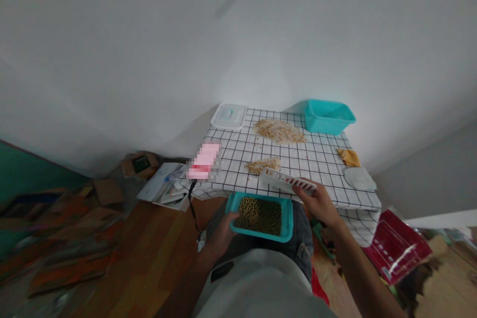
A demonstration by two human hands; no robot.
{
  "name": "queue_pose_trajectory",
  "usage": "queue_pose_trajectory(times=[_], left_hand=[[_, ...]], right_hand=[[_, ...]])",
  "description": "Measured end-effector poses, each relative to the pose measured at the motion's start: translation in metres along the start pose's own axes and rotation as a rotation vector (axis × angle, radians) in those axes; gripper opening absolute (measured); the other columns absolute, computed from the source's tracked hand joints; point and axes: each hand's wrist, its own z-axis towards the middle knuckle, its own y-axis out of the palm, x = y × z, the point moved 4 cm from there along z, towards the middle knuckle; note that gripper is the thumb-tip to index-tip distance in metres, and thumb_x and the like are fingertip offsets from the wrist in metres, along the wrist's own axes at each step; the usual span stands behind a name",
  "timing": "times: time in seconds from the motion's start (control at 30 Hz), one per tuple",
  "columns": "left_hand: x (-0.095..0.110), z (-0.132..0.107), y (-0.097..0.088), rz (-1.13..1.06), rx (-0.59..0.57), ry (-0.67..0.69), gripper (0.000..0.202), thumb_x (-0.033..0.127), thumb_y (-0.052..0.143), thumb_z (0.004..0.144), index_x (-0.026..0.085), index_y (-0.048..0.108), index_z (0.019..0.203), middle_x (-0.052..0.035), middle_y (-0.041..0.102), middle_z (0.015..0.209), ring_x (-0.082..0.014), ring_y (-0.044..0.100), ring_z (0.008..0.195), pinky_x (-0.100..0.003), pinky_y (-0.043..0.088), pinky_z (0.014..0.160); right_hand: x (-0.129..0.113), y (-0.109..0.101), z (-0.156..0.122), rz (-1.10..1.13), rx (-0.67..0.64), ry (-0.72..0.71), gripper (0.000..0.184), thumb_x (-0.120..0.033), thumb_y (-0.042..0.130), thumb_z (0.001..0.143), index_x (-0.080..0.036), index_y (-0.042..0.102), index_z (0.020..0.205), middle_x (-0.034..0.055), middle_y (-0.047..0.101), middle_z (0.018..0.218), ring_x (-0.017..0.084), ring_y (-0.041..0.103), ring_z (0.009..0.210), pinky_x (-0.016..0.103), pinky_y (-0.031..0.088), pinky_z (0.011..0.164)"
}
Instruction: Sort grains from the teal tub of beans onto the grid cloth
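My left hand (220, 234) is closed on the near left side of a teal tub (287, 218), held over my lap by the table's front edge. Yellowish beans (247, 211) fill its left part and dark green beans (271, 216) its right. In my right hand (321, 203) is a white slotted plastic tray (274, 184), tilted low over the front of the table. Just beyond the tray lies a small heap of mixed pale grains and beans (257, 166). A wider spread of the same mix (279, 131) lies farther back.
The table has a white checked cloth (233, 159). A clear lid (229, 116) lies back left, a teal bin (327, 118) stands back right. A pink pixelated object (204, 160) is at left. A yellow cloth (349, 157) and a clear flat plastic piece (359, 179) lie right.
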Motion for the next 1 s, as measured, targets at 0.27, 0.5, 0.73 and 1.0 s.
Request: queue_pose_trajectory(times=[0.27, 0.5, 0.73, 1.0], left_hand=[[-0.003, 0.001, -0.005, 0.002, 0.019, 0.012, 0.033, 0.022, 0.079, 0.055, 0.021, 0.066, 0.085, -0.0056, 0.067, 0.099, -0.0277, 0.059, 0.099, -0.039, 0.046, 0.090], [0.000, 0.000, 0.003, -0.049, 0.062, -0.064, 0.035, 0.027, 0.080, 0.056, 0.021, 0.067, 0.088, -0.0057, 0.071, 0.095, -0.0317, 0.058, 0.109, -0.042, 0.045, 0.092], [-0.001, 0.000, -0.005, 0.007, 0.051, -0.015, 0.033, 0.020, 0.080, 0.053, 0.020, 0.066, 0.083, -0.0042, 0.070, 0.089, -0.0291, 0.061, 0.099, -0.039, 0.047, 0.088], [-0.007, 0.003, -0.006, 0.014, 0.016, 0.033, 0.033, 0.024, 0.079, 0.055, 0.019, 0.065, 0.085, -0.0063, 0.068, 0.097, -0.0277, 0.059, 0.098, -0.037, 0.045, 0.086]], right_hand=[[0.001, 0.003, 0.006, -0.030, 0.069, 0.004, 0.028, -0.041, 0.054, 0.088, -0.018, 0.068, 0.096, 0.0027, 0.066, 0.077, 0.018, 0.056, 0.066, 0.029, 0.045, 0.060], [0.004, 0.009, 0.014, 0.004, 0.072, -0.001, 0.028, -0.043, 0.054, 0.088, -0.019, 0.068, 0.090, 0.0025, 0.064, 0.074, 0.018, 0.054, 0.065, 0.029, 0.044, 0.057], [-0.005, 0.010, 0.011, 0.025, 0.011, 0.026, 0.025, -0.042, 0.055, 0.087, -0.020, 0.066, 0.088, -0.0003, 0.056, 0.066, 0.014, 0.046, 0.057, 0.026, 0.038, 0.052], [-0.006, 0.016, 0.011, 0.025, -0.013, 0.016, 0.026, -0.043, 0.054, 0.087, -0.020, 0.066, 0.088, 0.0005, 0.059, 0.069, 0.015, 0.049, 0.060, 0.027, 0.040, 0.055]])
